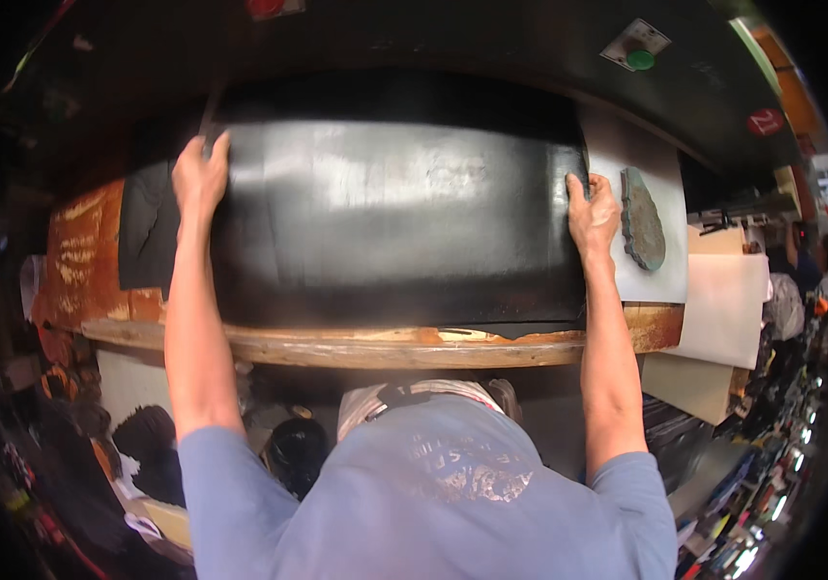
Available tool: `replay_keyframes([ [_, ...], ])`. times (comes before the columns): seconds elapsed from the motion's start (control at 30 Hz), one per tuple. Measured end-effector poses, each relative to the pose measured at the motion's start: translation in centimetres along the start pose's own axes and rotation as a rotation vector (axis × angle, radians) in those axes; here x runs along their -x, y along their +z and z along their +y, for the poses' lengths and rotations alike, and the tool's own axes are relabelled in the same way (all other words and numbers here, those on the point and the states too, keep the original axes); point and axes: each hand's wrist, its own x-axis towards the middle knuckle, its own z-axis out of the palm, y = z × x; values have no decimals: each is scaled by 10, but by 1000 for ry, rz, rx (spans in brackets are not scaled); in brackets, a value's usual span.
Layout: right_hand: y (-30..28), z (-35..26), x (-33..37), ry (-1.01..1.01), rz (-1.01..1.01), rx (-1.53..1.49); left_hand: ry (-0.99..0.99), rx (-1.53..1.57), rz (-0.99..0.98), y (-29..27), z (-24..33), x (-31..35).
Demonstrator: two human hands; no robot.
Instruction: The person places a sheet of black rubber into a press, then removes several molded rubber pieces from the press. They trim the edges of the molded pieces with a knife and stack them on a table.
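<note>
A broad, shiny black sheet [385,213], rubber-like in look, lies across the worktable in front of me. Its far part is in shadow under a dark machine. At the sheet's upper left edge is my left hand [200,179], closed on it with the thumb on top. My right hand [595,217] grips the opposite edge, thumb on the upper face and fingers bent at the rim. Just right of that hand a rough-edged dark grey slab [644,220] rests on a pale sheet [667,275]. The undersides of both grips are hidden.
The machine's dark body [491,43] overhangs the far side, with a green button [640,60]. A wooden rail [336,346] runs along the table's near edge. Dark scrap [148,232] lies at left. Pale sheets [723,309] stick out at right. A dark bucket [296,454] stands below.
</note>
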Motion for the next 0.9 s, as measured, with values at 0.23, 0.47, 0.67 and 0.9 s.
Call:
replay_keyframes([
  [0.23,41,-82,27,-176,-235,-283,-52,230,166,-110,-128,73],
  [0.47,120,-152,-25,-316,-387,-225,-324,-115,203,-138,-208,101],
  [0.67,84,-77,-72,-299,-158,-199,-52,24,283,-81,-91,66],
  [0.9,-25,25,-66,-39,19,-59,83,237,175,12,57,16],
])
